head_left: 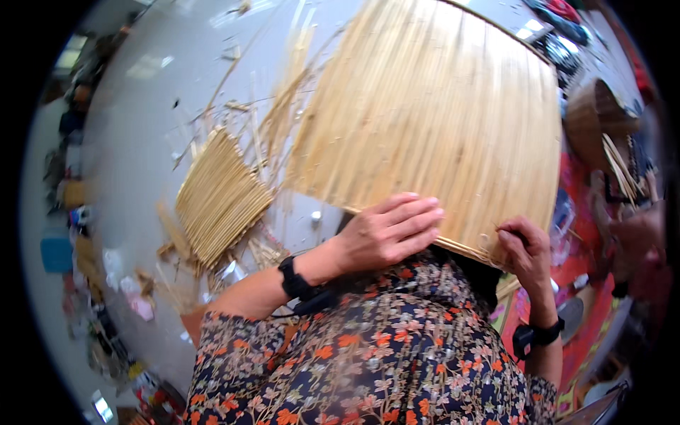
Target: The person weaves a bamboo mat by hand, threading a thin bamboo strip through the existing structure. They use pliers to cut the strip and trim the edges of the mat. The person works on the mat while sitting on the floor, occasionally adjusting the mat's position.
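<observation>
A large pale-yellow mat (pixel 425 106) of flat, straw-like strips laid side by side rests against my lap, stretching away across the table. My left hand (pixel 397 230) lies on its near edge, palm down, fingers stretched out and close together. At the mat's near right corner my right hand (pixel 525 248) is closed in a pinch. A thin strand curls at its fingertips, beside the corded rim (pixel 464 248). How much of that strand sits between the fingers is hard to see.
Left of the mat lies a smaller panel of round stalks (pixel 223 198). Loose strips (pixel 287 106) and scraps litter the pale table (pixel 134 156). At the right stand a brown basket (pixel 595 120) and a bundle of sticks (pixel 620 170), above a red patterned surface (pixel 574 248). Another person's blurred hand (pixel 634 230) shows there.
</observation>
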Tool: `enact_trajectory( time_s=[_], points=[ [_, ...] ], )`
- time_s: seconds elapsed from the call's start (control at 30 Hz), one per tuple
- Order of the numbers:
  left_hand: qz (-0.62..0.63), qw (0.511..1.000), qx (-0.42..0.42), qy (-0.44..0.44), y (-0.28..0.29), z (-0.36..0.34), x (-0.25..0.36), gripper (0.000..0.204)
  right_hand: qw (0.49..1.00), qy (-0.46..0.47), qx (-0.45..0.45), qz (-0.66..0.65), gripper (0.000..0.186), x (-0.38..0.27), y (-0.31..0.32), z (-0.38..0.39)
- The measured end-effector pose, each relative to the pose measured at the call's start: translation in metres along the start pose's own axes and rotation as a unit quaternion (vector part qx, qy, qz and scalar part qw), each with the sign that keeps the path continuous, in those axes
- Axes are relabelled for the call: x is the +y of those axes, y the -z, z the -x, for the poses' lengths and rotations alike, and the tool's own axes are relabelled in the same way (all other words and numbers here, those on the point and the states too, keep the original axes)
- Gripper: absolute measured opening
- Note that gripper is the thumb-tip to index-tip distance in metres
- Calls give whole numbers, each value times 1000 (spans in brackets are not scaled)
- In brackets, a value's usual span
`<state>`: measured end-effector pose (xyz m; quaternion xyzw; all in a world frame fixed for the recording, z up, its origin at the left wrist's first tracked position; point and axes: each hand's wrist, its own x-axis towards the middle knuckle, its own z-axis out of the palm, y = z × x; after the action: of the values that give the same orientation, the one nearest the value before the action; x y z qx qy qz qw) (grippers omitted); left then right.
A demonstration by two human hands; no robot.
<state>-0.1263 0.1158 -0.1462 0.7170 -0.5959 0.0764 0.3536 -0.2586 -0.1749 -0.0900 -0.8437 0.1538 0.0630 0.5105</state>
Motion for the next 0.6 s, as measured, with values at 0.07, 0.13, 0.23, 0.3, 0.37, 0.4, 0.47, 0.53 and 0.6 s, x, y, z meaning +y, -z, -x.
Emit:
enact_trajectory(
  time_s=[0.07, 0.13, 0.23, 0.3, 0.37, 0.4, 0.47, 0.53, 0.6],
  points=[
    [-32, 999, -42, -3, 0, 2, 2, 19, 999, 26, 13, 24, 8, -1, 1, -4],
    [-46, 997, -59, -1, -2, 0, 6, 16, 991, -74, 28, -108, 10, -1, 6, -2],
    [-68, 996, -52, -7, -6, -5, 6, 13, 982, -66, 67, -161, 10, -6, 17, -5],
    [-77, 996, -31, -12, -8, -9, 6, 13, 981, -27, 52, -184, 7, -14, 26, -1],
    [-80, 997, -20, -11, -6, -12, 7, 18, 982, 0, 14, -190, 6, -25, 25, 0],
    [-76, 997, -22, -11, -4, -16, 8, 20, 984, 8, -1, -177, 6, -31, 23, 2],
    [-70, 997, -23, -9, 0, -22, 10, 24, 992, 40, -26, -115, 6, -41, 22, 2],
    [-84, 996, -22, -7, 0, -22, 11, 27, 994, 93, -46, -18, 8, -46, 23, 2],
    [-95, 995, -24, -6, 2, -23, 13, 26, 992, 120, -36, 28, 6, -44, 24, 0]
  ],
)
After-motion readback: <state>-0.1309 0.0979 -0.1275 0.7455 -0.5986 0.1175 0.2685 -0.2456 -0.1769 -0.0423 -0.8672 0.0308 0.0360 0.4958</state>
